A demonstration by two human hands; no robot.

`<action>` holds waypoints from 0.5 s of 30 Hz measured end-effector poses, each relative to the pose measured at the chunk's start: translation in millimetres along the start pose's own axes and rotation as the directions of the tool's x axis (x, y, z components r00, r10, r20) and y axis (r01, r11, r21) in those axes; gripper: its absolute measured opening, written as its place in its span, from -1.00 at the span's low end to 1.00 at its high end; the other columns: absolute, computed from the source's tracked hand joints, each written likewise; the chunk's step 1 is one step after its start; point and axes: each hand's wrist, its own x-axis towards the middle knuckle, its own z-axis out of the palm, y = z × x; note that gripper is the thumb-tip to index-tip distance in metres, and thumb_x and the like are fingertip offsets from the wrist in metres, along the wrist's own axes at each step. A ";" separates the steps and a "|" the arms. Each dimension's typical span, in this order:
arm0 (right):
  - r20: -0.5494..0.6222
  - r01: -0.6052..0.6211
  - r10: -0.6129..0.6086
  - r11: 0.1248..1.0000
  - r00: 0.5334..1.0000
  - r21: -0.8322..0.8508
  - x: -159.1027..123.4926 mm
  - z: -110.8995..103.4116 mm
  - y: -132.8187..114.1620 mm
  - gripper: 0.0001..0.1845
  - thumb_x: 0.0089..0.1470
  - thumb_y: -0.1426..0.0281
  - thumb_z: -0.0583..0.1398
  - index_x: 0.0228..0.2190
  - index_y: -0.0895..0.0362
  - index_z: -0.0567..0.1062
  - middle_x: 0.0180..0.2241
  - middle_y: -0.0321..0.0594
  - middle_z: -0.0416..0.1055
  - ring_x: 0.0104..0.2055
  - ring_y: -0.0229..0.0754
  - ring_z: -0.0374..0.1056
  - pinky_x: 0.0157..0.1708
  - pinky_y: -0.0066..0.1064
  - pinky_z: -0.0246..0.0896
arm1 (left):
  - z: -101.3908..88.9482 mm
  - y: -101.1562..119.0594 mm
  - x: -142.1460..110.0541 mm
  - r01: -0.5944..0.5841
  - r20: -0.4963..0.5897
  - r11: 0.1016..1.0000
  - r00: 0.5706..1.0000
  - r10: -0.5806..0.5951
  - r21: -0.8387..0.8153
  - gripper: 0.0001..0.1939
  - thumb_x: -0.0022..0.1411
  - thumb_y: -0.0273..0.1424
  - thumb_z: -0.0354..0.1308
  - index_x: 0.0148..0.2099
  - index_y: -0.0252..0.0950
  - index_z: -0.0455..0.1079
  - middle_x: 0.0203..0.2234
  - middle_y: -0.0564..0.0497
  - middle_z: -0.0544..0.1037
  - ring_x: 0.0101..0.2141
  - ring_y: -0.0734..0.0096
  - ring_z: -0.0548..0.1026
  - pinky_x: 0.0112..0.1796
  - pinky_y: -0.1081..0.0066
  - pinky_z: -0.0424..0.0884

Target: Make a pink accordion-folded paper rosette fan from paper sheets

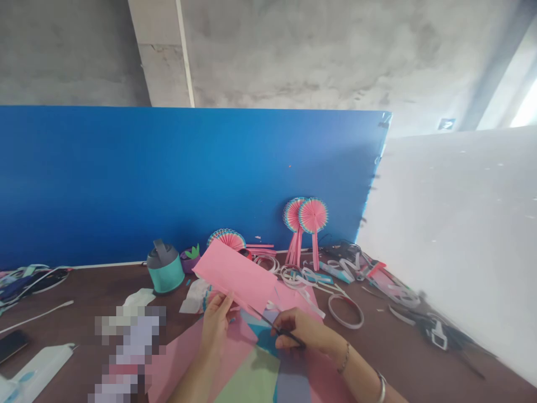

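My left hand (217, 319) pinches the lower left edge of a pink paper sheet (237, 271), which is tilted up above the table. In my right hand (296, 327) is a pair of dark-handled scissors (288, 337), fingers wrapped through the loops. The blades point left and lie along the sheet's lower edge; whether they are open I cannot tell. Beneath both hands several coloured sheets overlap, among them a green sheet (251, 375) and a large pink sheet (176, 358).
Pink folded-paper fans (313, 215) lean against the blue partition (126, 184). A teal bottle (166, 274) and a purple pot (191, 260) stand at the back. A roll of white tape (345, 311) lies right of my hands, with cables and a buckle (438, 337) beyond. A phone (12, 345) lies far left.
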 end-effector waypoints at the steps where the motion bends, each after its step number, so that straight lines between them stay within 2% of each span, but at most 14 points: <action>1: 0.000 -0.008 0.008 1.000 1.000 0.002 -0.2 0.1 -0.5 -0.44 -0.41 0.09 0.43 -0.39 0.21 0.52 -0.64 -0.37 0.36 -0.64 -0.34 0.23 -0.66 -0.54 0.14 | -0.1 0.3 -0.1 0.004 0.003 1.000 1.000 -0.004 -0.001 -0.60 -0.23 -0.14 0.42 -0.47 -0.32 0.41 -0.57 0.08 0.52 -0.54 0.51 0.43 -0.51 0.52 0.33; 10: -0.006 0.007 -0.007 0.999 1.000 -0.034 -1.3 -1.3 -2.4 -0.48 -0.38 0.09 0.42 -0.41 0.20 0.53 -0.66 -0.38 0.35 -0.67 -0.38 0.20 -0.67 -0.56 0.09 | -1.8 -0.7 1.7 0.002 0.003 1.000 1.000 -0.002 0.006 -0.58 -0.24 -0.12 0.42 -0.46 -0.33 0.40 -0.55 0.06 0.53 -0.53 0.47 0.45 -0.49 0.49 0.34; 15: -0.015 -0.002 0.002 1.000 1.000 -0.029 0.2 -1.8 0.3 -0.42 -0.42 0.05 0.43 -0.41 0.21 0.53 -0.64 -0.36 0.36 -0.66 -0.35 0.22 -0.66 -0.52 0.17 | -2.3 -3.3 2.6 -0.031 -0.003 0.999 1.000 0.031 0.019 -0.60 -0.20 -0.12 0.39 -0.50 -0.32 0.37 -0.62 0.08 0.49 -0.58 0.50 0.41 -0.54 0.50 0.29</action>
